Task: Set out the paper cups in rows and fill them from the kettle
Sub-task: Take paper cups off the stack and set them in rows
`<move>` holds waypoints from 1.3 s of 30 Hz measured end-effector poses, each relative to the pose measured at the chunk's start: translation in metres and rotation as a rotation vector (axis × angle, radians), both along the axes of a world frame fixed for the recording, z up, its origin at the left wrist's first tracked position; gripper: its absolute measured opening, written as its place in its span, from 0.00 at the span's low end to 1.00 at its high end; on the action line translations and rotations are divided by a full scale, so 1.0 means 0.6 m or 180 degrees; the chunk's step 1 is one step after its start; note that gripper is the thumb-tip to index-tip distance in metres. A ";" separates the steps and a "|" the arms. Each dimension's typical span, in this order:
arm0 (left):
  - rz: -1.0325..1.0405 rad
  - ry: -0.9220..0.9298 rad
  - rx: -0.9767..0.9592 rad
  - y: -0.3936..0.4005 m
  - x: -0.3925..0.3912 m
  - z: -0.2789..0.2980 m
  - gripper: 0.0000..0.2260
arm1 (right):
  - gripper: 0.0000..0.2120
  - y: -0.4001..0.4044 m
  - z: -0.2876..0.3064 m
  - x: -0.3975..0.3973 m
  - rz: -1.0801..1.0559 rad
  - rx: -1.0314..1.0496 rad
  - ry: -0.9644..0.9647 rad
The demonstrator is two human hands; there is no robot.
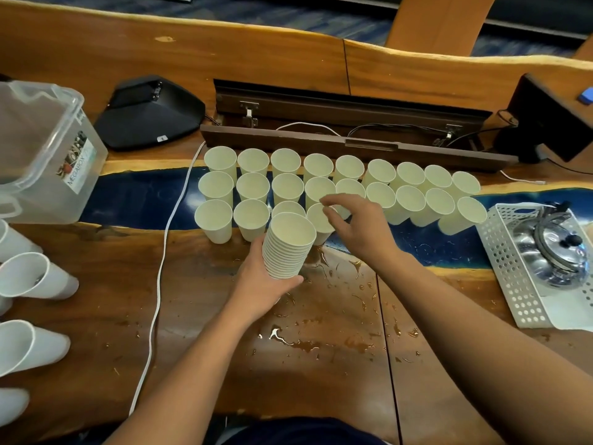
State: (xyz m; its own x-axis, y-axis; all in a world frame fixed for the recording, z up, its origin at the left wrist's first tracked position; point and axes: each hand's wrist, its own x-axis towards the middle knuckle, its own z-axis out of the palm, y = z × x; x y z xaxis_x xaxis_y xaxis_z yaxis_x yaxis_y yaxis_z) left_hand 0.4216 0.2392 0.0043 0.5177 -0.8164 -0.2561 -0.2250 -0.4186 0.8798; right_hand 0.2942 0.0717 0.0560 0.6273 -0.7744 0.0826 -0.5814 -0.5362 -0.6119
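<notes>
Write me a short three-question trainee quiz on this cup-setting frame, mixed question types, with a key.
1. True or false: the left hand holds a nested stack of paper cups.
2. Multiple choice: where is the kettle? A) in the clear plastic bin at the left; B) in the white perforated basket at the right; C) in the right hand.
3. Short answer: what marks the wooden table in front of the cup rows?

Key
1. True.
2. B.
3. Spilled drops and small puddles of liquid, spread between the two forearms. The right hand reaches over the near row, fingers at a cup rim.
</notes>
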 end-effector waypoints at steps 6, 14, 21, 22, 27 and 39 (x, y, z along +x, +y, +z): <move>-0.0071 0.0026 -0.0120 -0.001 -0.004 0.004 0.40 | 0.13 0.055 0.073 -0.031 0.1290 -0.0192 -0.0026; -0.0245 -0.0084 -0.0014 -0.015 -0.022 0.022 0.38 | 0.15 0.061 0.091 -0.030 0.1756 -0.0781 0.1106; -0.0371 -0.0207 -0.0083 -0.020 -0.031 0.034 0.40 | 0.12 0.062 0.114 -0.042 0.1463 -0.0883 0.1027; -0.0395 -0.0222 -0.0088 -0.020 -0.032 0.035 0.40 | 0.11 0.061 0.119 -0.045 0.1388 -0.0865 0.0983; -0.0340 -0.0202 -0.0151 -0.021 -0.035 0.036 0.39 | 0.11 0.059 0.150 -0.067 0.1041 -0.0732 0.0297; -0.0374 -0.0151 -0.0153 -0.029 -0.047 0.034 0.40 | 0.13 -0.019 0.098 -0.119 -0.0227 -0.0641 0.0654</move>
